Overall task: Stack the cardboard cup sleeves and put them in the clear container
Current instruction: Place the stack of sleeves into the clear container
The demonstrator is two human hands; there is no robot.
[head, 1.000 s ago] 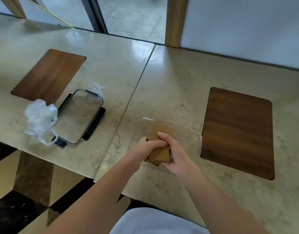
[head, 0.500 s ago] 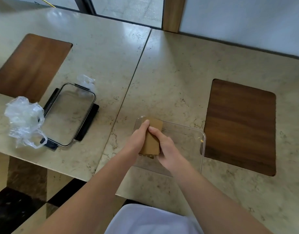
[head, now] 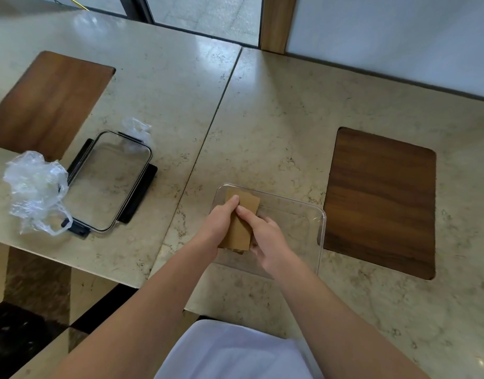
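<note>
Marble counter (head: pixel 276 127) carries a crumpled plastic bag (head: pixel 34 187) and lid (head: pixel 109 181) leftward. Left hand (head: pixel 221 222) and right hand (head: pixel 265 236) both grip the sleeve stack (head: pixel 242 217) inside the clear container (head: pixel 321 228). Uneven release could fan the stack.

Sleeves (head: pixel 242 214) were plain tan cardboard, container (head: pixel 298 222) clear; tabletop (head: pixel 276 127) beige w/ marble veining, inset panels (head: pixel 380 201) dk brown woodgrain; lid (head: pixel 109 179) clear w/ blk clips.

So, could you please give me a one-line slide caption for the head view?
Both hands, left and right, hold a stack of cardboard sleeves in the clear container.
</note>
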